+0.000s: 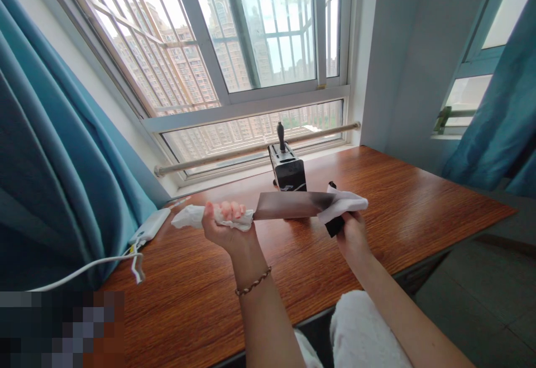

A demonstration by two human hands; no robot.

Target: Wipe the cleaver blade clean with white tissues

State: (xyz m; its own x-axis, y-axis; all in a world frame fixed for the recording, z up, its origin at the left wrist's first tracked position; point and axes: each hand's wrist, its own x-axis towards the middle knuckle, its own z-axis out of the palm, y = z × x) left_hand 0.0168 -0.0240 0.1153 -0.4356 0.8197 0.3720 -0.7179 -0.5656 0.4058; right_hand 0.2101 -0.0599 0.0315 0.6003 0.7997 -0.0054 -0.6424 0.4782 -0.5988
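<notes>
A broad kitchen knife point(288, 205) is held level above the wooden table point(402, 211), blade pointing left. My right hand point(350, 233) is closed round its black handle, with a white tissue point(341, 203) draped over the handle end of the blade. My left hand point(226, 224) is closed on a crumpled white tissue point(195, 217) at the blade's tip. A bead bracelet sits on my left wrist.
A black knife block point(288, 171) with one dark handle sticking up stands behind the knife near the window. A white power strip point(149, 225) with its cable lies at the table's left edge. Teal curtains hang left and right. My white-clad knee shows below the table's front edge.
</notes>
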